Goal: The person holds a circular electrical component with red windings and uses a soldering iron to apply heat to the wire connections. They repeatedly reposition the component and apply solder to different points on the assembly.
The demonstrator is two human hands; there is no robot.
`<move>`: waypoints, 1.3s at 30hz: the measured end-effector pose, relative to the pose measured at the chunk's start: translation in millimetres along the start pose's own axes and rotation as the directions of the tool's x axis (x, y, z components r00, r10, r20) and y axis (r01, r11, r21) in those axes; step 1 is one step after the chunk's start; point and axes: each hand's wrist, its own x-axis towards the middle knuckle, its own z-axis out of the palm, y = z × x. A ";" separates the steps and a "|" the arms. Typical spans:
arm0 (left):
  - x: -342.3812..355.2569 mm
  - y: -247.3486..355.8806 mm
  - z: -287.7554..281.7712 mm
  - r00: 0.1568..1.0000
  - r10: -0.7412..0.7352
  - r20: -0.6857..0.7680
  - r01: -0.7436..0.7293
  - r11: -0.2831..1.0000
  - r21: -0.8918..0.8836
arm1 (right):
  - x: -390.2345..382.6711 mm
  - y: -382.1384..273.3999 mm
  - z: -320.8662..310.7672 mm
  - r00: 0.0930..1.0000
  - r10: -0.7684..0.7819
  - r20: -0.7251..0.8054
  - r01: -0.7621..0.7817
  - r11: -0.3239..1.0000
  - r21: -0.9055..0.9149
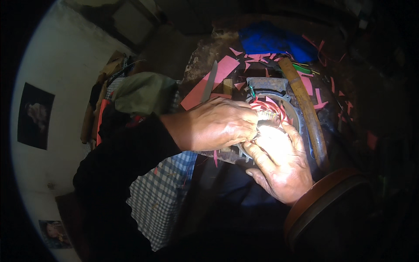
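A round motor stator point(299, 114) with a grey metal housing lies before me, its red-sleeved copper windings point(268, 109) showing around the bore. My left hand point(218, 124) reaches across from the left, its fingers curled closed at the windings; the fingertips are turned away, so what they pinch is hidden. Over the near side of the stator lies my right hand point(281, 161), with fingers bent around the coil edge and close to the left fingertips. Strong light washes out its middle. A wooden stick point(305, 109) leans along the stator's right side.
Pink paper sheets point(224, 67) and scraps litter the dark work surface, with a knife blade point(209, 83) across them. Behind is a blue cloth point(277, 41). An olive bag point(144, 94) and a checked cloth point(163, 187) are at left. A brown round rim point(321, 192) stands near my right wrist.
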 end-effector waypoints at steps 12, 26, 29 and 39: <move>8.7 -4.4 1.8 0.980 0.108 0.170 -0.134 0.979 0.153 | -18.1 7.9 -28.8 0.984 -0.127 -0.121 0.113 0.986 -0.122; 22.6 -3.3 21.0 0.959 0.267 -0.094 -0.236 0.937 0.257 | -12.3 -1.3 -41.0 0.995 -0.027 0.099 0.037 0.994 -0.101; 22.3 -8.7 20.3 0.959 0.270 -0.084 -0.243 0.939 0.243 | 2.1 -1.3 -40.5 0.981 -0.070 0.181 0.101 0.980 -0.169; 42.0 -10.3 23.6 0.968 0.250 -0.006 -0.247 0.962 0.119 | 2.8 6.5 -40.2 0.982 -0.090 0.168 0.114 0.984 -0.136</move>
